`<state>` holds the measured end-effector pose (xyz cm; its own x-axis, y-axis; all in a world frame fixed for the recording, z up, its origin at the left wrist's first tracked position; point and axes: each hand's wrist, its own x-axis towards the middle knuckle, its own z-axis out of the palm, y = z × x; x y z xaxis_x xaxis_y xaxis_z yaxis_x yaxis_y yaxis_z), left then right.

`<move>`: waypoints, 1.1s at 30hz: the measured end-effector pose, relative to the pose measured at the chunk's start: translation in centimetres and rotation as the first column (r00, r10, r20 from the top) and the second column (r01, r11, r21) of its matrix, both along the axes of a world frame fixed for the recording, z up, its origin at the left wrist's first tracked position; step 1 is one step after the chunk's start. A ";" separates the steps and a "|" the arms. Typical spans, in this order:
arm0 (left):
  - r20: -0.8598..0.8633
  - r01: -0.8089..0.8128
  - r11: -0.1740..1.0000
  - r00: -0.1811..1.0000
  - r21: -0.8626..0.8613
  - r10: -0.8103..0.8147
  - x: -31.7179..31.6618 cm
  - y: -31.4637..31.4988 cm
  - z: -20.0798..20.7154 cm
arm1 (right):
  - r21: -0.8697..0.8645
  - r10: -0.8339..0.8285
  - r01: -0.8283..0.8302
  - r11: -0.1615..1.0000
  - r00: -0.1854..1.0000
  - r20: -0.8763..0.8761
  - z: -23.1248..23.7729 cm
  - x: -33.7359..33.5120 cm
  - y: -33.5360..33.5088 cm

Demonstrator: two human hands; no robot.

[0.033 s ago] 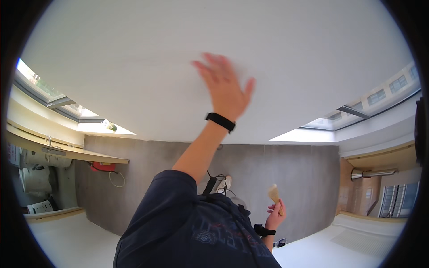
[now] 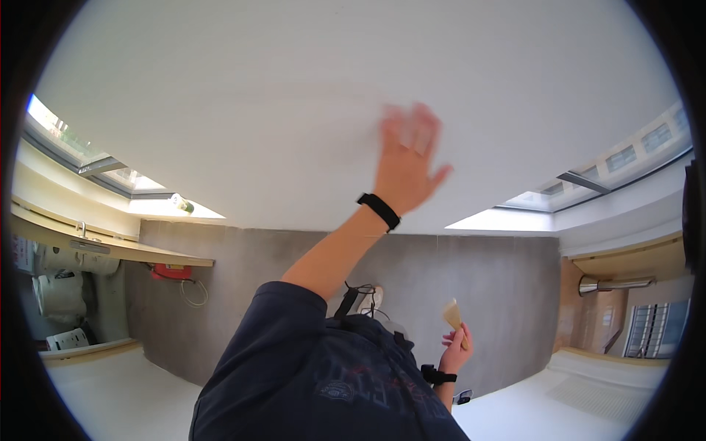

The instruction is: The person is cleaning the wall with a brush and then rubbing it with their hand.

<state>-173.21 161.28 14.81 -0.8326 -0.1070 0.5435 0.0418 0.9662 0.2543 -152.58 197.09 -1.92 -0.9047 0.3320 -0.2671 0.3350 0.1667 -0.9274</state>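
My left hand [image 2: 406,165] is raised to the white wall [image 2: 220,132], palm toward it, fingers apart and thumb out to the right. The fingertips are smeared by motion, and whether the palm touches the wall cannot be told. Low on the right, beside my body, my right hand [image 2: 456,355] is closed around the wooden handle of a flat brush [image 2: 451,314]. Its wide, pale end points up and away from the wrist. Each wrist wears a black band.
Windows open onto daylight at both sides, a small bottle [image 2: 181,204] on the left sill. A wooden counter edge [image 2: 162,257] juts in at left, with a red box [image 2: 170,271] and white containers [image 2: 60,295] below. Grey floor [image 2: 500,294] lies beneath me; a metal fitting [image 2: 614,285] stands right.
My left hand has swept to the right and slightly down along the wall. My right hand keeps hold of the brush, which has turned slightly.
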 end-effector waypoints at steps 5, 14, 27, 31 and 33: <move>-0.058 0.525 0.851 0.850 0.025 -0.523 1.2 3.2 -3.4 | 0.019 0.113 -0.113 0.993 0.993 -0.026 -1.0 -1.4 0.7; -0.544 -0.334 0.942 0.783 0.044 0.303 -1.9 -6.0 -0.7 | -0.010 0.028 -0.028 1.000 0.999 -0.018 0.5 0.1 -0.3; -0.536 0.472 -0.272 0.627 0.839 -0.566 7.0 0.4 2.3 | -0.028 0.004 -0.007 1.000 0.995 -0.096 1.3 -0.3 -1.2; -0.757 0.320 -0.806 0.614 0.498 -0.225 8.3 0.3 4.1 | -0.063 0.009 -0.016 0.998 0.995 -0.099 1.3 -0.3 -1.4; -0.766 0.311 -0.822 0.605 0.478 -0.217 8.7 0.3 4.0 | -0.061 0.016 -0.022 0.998 0.995 -0.099 1.2 -0.4 -1.4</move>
<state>-164.54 161.55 18.86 -0.9356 -0.0184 0.3527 0.1392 -0.9370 0.3204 -152.94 195.70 -0.73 -0.9336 0.3003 -0.1956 0.2385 0.1135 -0.9645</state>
